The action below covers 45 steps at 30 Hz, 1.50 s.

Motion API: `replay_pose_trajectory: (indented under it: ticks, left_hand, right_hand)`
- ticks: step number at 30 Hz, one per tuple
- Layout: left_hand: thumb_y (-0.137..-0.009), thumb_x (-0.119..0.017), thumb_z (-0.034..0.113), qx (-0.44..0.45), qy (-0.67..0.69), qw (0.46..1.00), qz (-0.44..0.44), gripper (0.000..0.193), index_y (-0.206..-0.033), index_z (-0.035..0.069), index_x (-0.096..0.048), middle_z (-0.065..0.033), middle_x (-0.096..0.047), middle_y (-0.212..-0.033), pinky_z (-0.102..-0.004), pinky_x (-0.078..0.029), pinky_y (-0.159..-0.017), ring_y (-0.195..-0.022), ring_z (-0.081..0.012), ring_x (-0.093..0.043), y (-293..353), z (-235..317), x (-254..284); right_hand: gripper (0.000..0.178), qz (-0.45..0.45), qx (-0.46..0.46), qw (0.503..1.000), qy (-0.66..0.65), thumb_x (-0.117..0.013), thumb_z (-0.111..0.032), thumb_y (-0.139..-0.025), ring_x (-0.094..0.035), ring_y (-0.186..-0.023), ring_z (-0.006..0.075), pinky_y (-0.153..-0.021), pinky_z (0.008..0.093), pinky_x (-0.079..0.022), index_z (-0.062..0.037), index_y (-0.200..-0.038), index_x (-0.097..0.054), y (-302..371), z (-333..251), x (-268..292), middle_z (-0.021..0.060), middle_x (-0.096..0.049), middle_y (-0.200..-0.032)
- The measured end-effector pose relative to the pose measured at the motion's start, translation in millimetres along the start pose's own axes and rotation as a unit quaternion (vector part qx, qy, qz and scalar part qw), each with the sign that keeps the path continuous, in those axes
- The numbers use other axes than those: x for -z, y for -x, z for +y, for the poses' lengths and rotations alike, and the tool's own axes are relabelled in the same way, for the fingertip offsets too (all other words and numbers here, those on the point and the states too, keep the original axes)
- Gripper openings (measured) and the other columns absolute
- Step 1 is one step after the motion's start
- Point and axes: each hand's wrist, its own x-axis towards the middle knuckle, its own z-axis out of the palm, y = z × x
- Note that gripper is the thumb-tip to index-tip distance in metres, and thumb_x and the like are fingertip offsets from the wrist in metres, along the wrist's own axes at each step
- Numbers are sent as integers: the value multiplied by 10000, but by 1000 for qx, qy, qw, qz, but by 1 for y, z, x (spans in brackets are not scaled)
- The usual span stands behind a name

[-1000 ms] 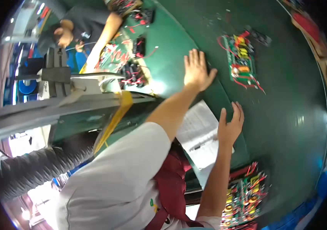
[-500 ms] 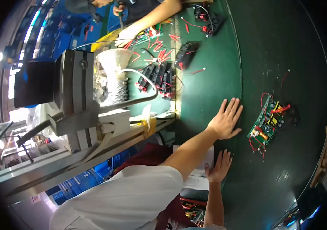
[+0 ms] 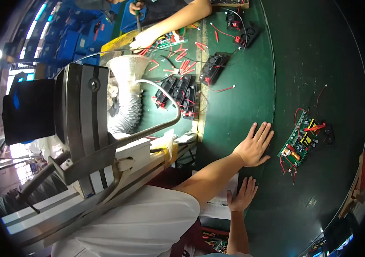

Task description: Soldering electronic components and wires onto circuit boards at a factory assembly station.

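Note:
My left hand (image 3: 254, 146) lies flat and palm down on the green work surface (image 3: 238, 107), its fingers spread and nothing in it. Just below it, my right hand (image 3: 243, 195) rests palm down near the surface's edge, fingers stretched, also holding nothing. To the right of the left hand, apart from it, sits a green circuit board (image 3: 291, 137) with yellow and black parts and red wires. A small black part (image 3: 329, 134) lies close to the board's right side. White paper (image 3: 219, 201) shows partly behind my right forearm.
Black fan units (image 3: 214, 68) with red wires lie farther up, beside loose red pieces (image 3: 185, 66). Another person's arm (image 3: 174, 25) reaches in at the top over a board. A metal-framed fixture (image 3: 84, 120) and a flexible duct (image 3: 126, 113) stand at left.
My view has shifted a little, so most of the scene sits lower in the picture. Both hands stay flat and open on the surface.

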Motion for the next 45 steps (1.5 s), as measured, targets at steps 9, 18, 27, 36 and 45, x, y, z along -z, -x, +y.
replay_pose_trajectory:
  ticks: [9, 18, 27, 36, 45]
  left_hand:
    - [-980, -601, 633, -8, 2, 1000, -7, 981, -1640, -70, -419, -324, -332, -1735, -653, -180, -1326, -1646, -465, -275, 10, -28, -7]
    - [-988, -594, 625, -1, 4, 1000, -26, 973, -1647, -67, -411, -321, -333, -1735, -655, -178, -1326, -1648, -464, -270, 9, -33, -1]
    - [-990, -593, 641, -2, 6, 999, -36, 982, -1652, -60, -409, -323, -331, -1737, -660, -182, -1323, -1650, -461, -267, -1, -31, 2]
    - [-997, -585, 618, 7, 3, 999, -40, 959, -1648, -65, -415, -321, -331, -1736, -648, -175, -1331, -1648, -459, -272, -22, -36, 0]
    - [-1005, -651, 523, -27, 46, 998, -43, 889, -1629, -70, -431, -260, -365, -1743, -530, -234, -1356, -1640, -380, -333, -35, -41, 11]
  right_hand:
    - [899, -26, -3, 1000, 3, -466, -691, -1052, -431, -1548, 494, -1284, 662, -280, 30, -1587, -506, -1, -14, -25, 285, -477, -1646]
    - [941, -34, -24, 999, -3, -447, -748, -1040, -442, -1539, 494, -1280, 666, -288, 26, -1567, -538, -4, -20, -22, 283, -489, -1638]
    - [939, -22, -30, 999, -7, -477, -753, -1014, -492, -1503, 483, -1273, 660, -305, 29, -1523, -592, -12, -22, -12, 276, -544, -1593]
    - [921, -15, -20, 1000, -8, -473, -745, -1020, -508, -1493, 474, -1268, 648, -317, 25, -1506, -610, -32, -8, -11, 273, -562, -1578]
    - [571, 129, -182, 958, -182, -634, -331, -1109, -542, -1443, 428, -1216, 544, -416, 22, -1546, -536, -115, -1, 54, 267, -563, -1555]
